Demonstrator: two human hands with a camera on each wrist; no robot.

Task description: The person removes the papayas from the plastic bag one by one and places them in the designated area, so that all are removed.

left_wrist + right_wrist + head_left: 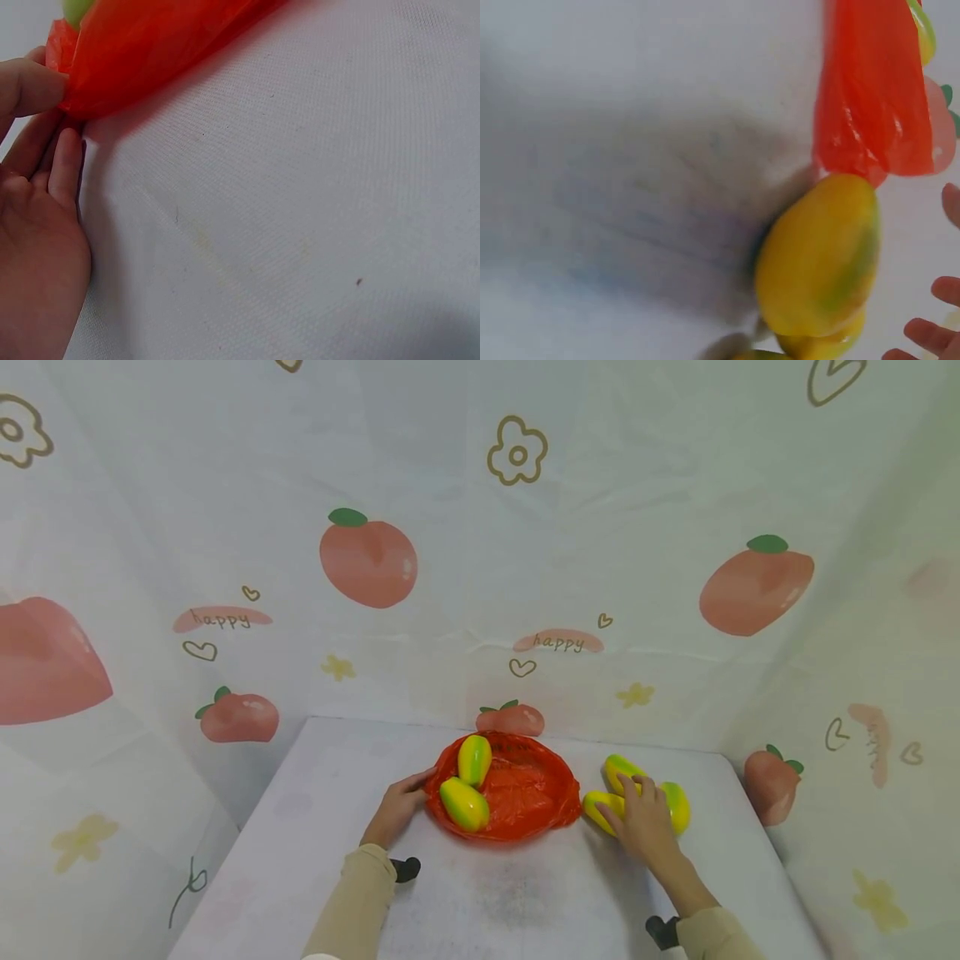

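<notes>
Left hand [397, 812] pinches the limp red bag [532, 797]; right hand [647, 822] spreads its fingers, released; the glossy fruit [821, 259] looks slippery, best gripped mid-body.

Both arms wear long beige sleeves, the left sleeve [348, 897] loosely creased and ending at the wrist, the right sleeve [718, 933] of the same plain cloth. Beside the left cuff sits a small black wrist piece [407, 869] with a rounded end; by the right cuff, a second black piece [663, 932] has a lobed outline, with a white patch [674, 952] just below. Left hand [397, 810] and right hand [647, 822] are bare.
</notes>
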